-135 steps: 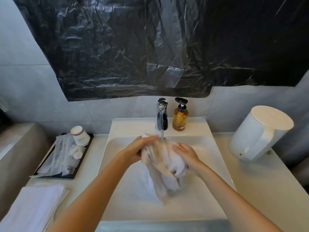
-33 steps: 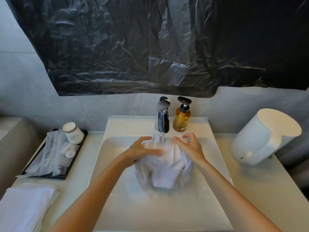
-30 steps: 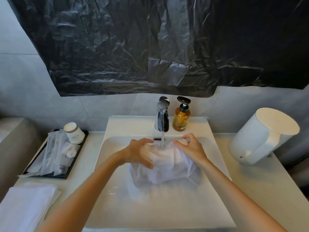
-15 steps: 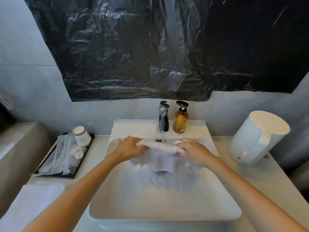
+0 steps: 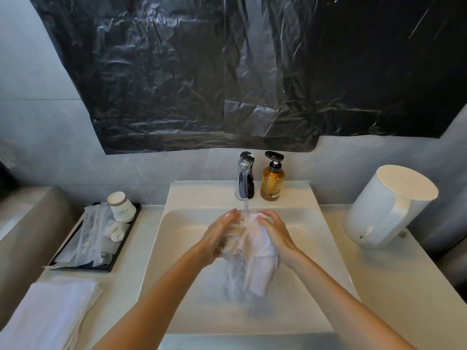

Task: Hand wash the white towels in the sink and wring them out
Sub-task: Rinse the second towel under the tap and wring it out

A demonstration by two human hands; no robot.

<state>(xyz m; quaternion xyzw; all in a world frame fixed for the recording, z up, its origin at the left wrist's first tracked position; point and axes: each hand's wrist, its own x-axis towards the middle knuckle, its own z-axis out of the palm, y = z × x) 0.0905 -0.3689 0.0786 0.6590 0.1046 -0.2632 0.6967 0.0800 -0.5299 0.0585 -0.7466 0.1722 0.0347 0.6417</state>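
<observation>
A wet white towel (image 5: 255, 251) is bunched between my two hands over the white sink (image 5: 316, 238), under water running from the chrome tap (image 5: 245, 179). My left hand (image 5: 219, 236) grips the towel's left side, fingers curled round the cloth. My right hand (image 5: 275, 232) grips its right side and top. The towel's lower end hangs down into the basin. A second folded white towel (image 5: 48, 314) lies on the counter at the near left.
An amber soap pump bottle (image 5: 272, 179) stands right of the tap. A black tray (image 5: 101, 238) with paper cups and wrapped items sits left of the sink. A white cylindrical bin (image 5: 386, 208) stands on the right. Black plastic sheet (image 5: 227, 72) covers the wall above.
Half a second ago the towel was stretched sideways between my hands; now my hands have come together and bunched it under the stream, its end hanging down.
</observation>
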